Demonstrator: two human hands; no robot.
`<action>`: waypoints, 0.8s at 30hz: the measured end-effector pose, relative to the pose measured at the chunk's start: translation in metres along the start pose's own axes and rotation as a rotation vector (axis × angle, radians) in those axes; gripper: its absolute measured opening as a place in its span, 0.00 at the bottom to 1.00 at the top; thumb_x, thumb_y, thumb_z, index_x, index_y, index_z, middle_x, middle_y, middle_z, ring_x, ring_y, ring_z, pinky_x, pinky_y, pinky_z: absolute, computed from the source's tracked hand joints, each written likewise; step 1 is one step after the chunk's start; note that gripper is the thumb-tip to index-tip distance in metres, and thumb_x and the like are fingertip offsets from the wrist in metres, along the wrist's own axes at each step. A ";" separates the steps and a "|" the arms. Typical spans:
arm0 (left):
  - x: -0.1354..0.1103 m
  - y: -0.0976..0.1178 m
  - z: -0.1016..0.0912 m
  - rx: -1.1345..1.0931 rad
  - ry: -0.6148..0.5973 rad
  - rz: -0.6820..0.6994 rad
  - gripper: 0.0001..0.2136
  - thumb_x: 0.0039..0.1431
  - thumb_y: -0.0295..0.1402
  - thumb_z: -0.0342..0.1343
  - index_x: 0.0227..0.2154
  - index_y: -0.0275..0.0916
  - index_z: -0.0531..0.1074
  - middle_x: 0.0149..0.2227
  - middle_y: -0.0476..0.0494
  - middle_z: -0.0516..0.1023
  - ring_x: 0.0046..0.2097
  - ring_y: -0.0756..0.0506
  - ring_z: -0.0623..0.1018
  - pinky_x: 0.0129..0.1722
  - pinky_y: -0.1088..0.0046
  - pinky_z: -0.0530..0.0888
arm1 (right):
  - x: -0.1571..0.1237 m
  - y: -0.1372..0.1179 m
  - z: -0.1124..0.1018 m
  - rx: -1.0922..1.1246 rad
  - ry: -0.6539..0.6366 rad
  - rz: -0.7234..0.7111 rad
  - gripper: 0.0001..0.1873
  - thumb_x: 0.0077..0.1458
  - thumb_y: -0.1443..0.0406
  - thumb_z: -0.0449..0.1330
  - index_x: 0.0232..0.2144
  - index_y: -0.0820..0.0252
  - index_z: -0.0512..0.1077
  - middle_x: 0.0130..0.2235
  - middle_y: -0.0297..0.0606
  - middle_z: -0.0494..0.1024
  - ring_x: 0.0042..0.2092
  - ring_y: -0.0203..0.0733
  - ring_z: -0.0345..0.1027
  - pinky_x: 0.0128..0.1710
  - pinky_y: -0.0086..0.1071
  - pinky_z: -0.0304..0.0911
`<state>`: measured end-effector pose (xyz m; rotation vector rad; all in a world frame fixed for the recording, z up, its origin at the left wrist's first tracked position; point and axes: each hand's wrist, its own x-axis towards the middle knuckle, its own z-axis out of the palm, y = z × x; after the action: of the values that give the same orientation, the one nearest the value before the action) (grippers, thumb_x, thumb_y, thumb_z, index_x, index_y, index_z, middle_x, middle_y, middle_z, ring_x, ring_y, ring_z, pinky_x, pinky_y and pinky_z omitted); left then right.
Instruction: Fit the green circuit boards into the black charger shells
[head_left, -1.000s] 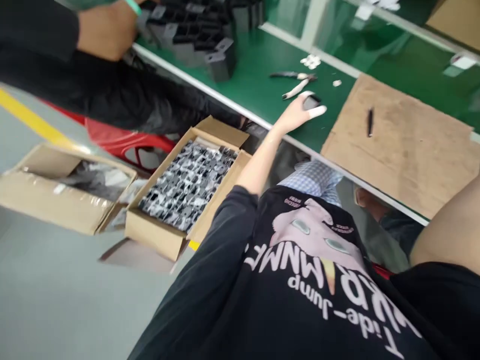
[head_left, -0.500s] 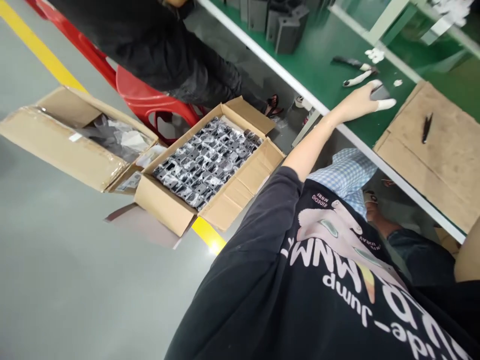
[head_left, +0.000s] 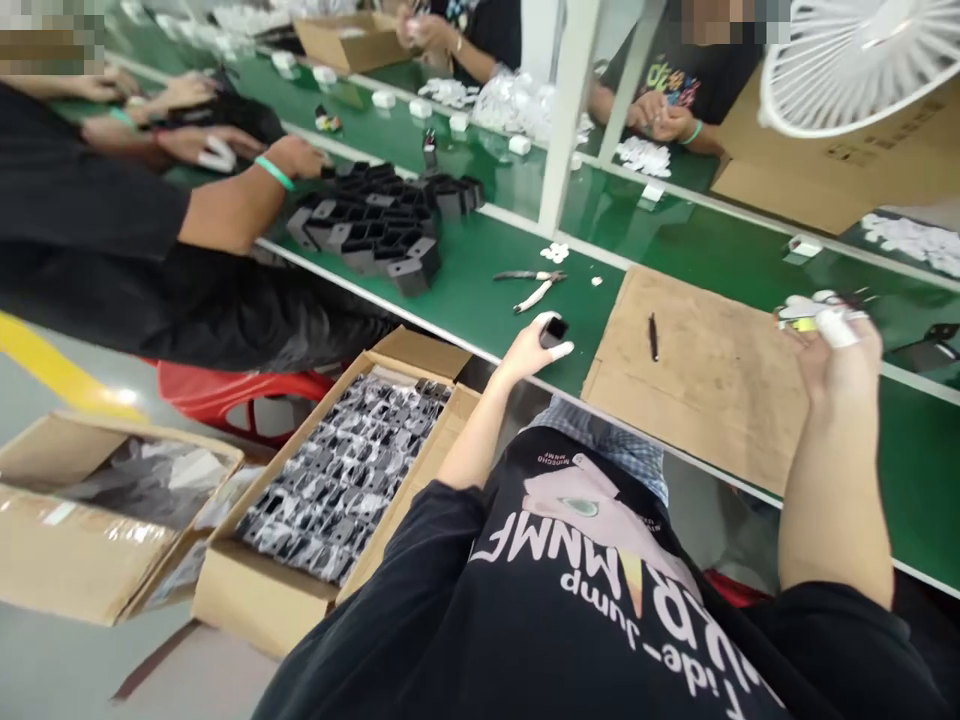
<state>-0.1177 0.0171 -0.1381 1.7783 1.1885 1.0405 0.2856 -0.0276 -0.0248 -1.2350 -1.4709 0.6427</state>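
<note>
Black block [head_left: 553, 332], matt plastic in appearance; tabletop [head_left: 476, 265], smooth, glossy green; sheet [head_left: 705, 390] along its front edge, matt cardboard.

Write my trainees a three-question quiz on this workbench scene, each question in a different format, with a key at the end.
1. What does the left hand hold?
2. True or false: the slim dark tool lies on the cardboard sheet.
3. Which is nearest the pliers: a) the fan, b) the cluster of white pieces, c) the red chair?

Key: 1. A dark block-shaped part. 2. True. 3. b.
</note>
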 end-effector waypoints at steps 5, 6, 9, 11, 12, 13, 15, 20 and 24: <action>0.005 0.000 -0.001 -0.025 -0.013 -0.193 0.28 0.52 0.43 0.60 0.54 0.35 0.65 0.58 0.35 0.72 0.60 0.38 0.71 0.63 0.59 0.65 | 0.008 -0.002 -0.019 0.203 0.108 0.184 0.12 0.54 0.53 0.64 0.37 0.49 0.70 0.46 0.35 0.80 0.54 0.43 0.73 0.44 0.27 0.71; 0.008 0.001 -0.002 -0.031 -0.025 -0.200 0.27 0.54 0.44 0.58 0.53 0.35 0.65 0.58 0.34 0.72 0.60 0.38 0.71 0.63 0.58 0.66 | 0.016 -0.005 -0.022 0.218 0.108 0.191 0.12 0.54 0.53 0.65 0.36 0.49 0.70 0.46 0.35 0.80 0.54 0.43 0.73 0.45 0.27 0.71; 0.027 0.019 -0.007 -0.038 -0.070 -0.161 0.25 0.56 0.46 0.55 0.52 0.36 0.65 0.56 0.34 0.72 0.58 0.38 0.73 0.60 0.57 0.69 | 0.044 -0.015 -0.022 0.282 0.056 0.212 0.13 0.53 0.54 0.66 0.38 0.49 0.71 0.48 0.36 0.80 0.53 0.44 0.73 0.49 0.29 0.69; 0.048 0.044 -0.011 -0.011 -0.115 -0.087 0.28 0.55 0.47 0.57 0.55 0.38 0.63 0.56 0.35 0.71 0.56 0.37 0.73 0.57 0.56 0.71 | 0.063 -0.024 -0.009 0.322 0.039 0.165 0.16 0.51 0.56 0.68 0.41 0.49 0.72 0.49 0.38 0.80 0.53 0.45 0.74 0.50 0.33 0.70; 0.060 0.059 -0.012 0.020 -0.145 -0.029 0.29 0.54 0.48 0.58 0.56 0.40 0.61 0.56 0.35 0.69 0.56 0.37 0.73 0.56 0.55 0.72 | 0.070 -0.030 0.000 0.344 0.035 0.134 0.19 0.48 0.57 0.70 0.42 0.50 0.72 0.48 0.38 0.80 0.51 0.46 0.75 0.50 0.36 0.71; 0.074 0.076 -0.012 0.053 -0.172 0.041 0.31 0.53 0.48 0.60 0.56 0.41 0.60 0.55 0.35 0.68 0.55 0.37 0.73 0.55 0.54 0.72 | 0.075 -0.036 0.011 0.377 0.100 0.073 0.21 0.46 0.58 0.71 0.43 0.50 0.72 0.47 0.38 0.80 0.50 0.47 0.75 0.50 0.39 0.71; 0.100 0.112 -0.011 0.097 -0.224 0.207 0.32 0.51 0.46 0.64 0.55 0.42 0.60 0.54 0.36 0.67 0.54 0.37 0.73 0.54 0.53 0.72 | 0.079 -0.050 0.033 0.418 0.156 -0.022 0.26 0.43 0.61 0.72 0.46 0.48 0.72 0.48 0.34 0.79 0.50 0.45 0.75 0.54 0.43 0.70; 0.148 0.179 0.007 0.000 -0.242 0.562 0.35 0.44 0.44 0.70 0.53 0.45 0.62 0.52 0.39 0.69 0.54 0.38 0.73 0.54 0.56 0.72 | 0.067 -0.078 0.065 0.504 0.248 -0.321 0.27 0.51 0.62 0.67 0.54 0.46 0.70 0.50 0.36 0.77 0.59 0.50 0.67 0.60 0.53 0.64; 0.161 0.190 0.030 -0.107 -0.236 0.658 0.36 0.44 0.44 0.70 0.55 0.45 0.62 0.53 0.38 0.71 0.55 0.38 0.73 0.54 0.58 0.73 | 0.059 -0.086 0.074 0.409 0.223 -0.394 0.32 0.52 0.61 0.66 0.59 0.48 0.65 0.55 0.44 0.73 0.56 0.54 0.69 0.53 0.53 0.71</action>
<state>0.0131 0.1096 0.0555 2.1885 0.3894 1.1762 0.1920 0.0152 0.0515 -0.6538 -1.2677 0.4870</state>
